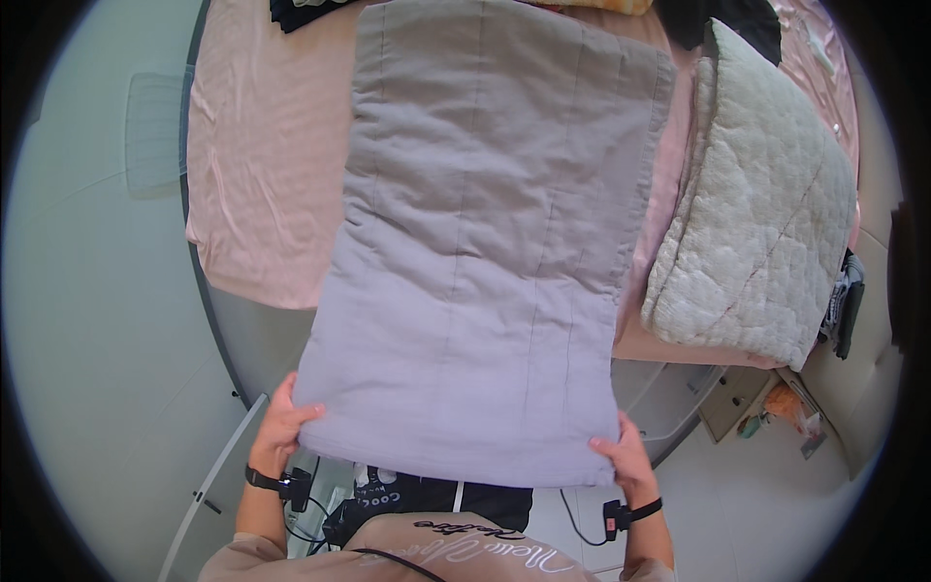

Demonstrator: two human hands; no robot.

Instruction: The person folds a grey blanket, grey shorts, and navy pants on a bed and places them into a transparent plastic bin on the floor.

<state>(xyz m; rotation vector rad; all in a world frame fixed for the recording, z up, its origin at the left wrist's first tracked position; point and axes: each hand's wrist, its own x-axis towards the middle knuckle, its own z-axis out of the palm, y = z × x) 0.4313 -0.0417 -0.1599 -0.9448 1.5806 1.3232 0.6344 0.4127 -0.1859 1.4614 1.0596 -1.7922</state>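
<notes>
A long lavender-grey cloth (465, 320) with several stitched lines stretches from my body across the bed. My left hand (286, 418) grips its near left corner, thumb on top. At the near right corner my right hand (627, 449) pinches the edge, thumb also on top. Between the hands the near edge hangs taut above the floor in front of my waist. The far part of the cloth rests on the pink bed sheet (262, 160), with some wrinkles across its middle.
Right of the cloth lies a folded cream quilted pad (764, 211). Dark clothing (720, 29) sits at the far right of the bed. An open-fronted nightstand (738, 400) stands at the lower right. A white rail (211, 487) runs along the lower left. Cabled straps circle both my wrists.
</notes>
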